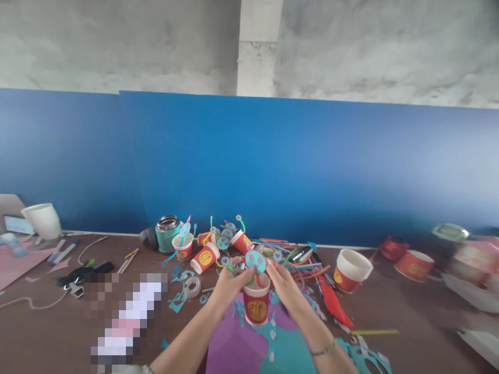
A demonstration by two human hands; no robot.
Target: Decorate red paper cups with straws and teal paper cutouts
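Note:
A red paper cup (256, 310) with a gold emblem and white rim stands upright on purple and teal paper (286, 348). Above its opening is a round blue paper face (255, 261) with pointed pink ears. My left hand (231, 288) holds the face's lower left edge between thumb and fingers. My right hand (284, 285), wearing a bracelet at the wrist, is closed at the face's right side; what its fingertips grip is too small to make out. Small round paper pieces on green and red strips stick out beside both hands.
Behind stand or lie decorated cups (205, 257) and a teal thermos (167, 236). Tape (192, 286) and paper scraps lie left; pipe cleaners, pens and a red bag (334, 304) lie right. Stacked white cups (353, 267) stand farther right. A blue partition (249, 166) closes off the back.

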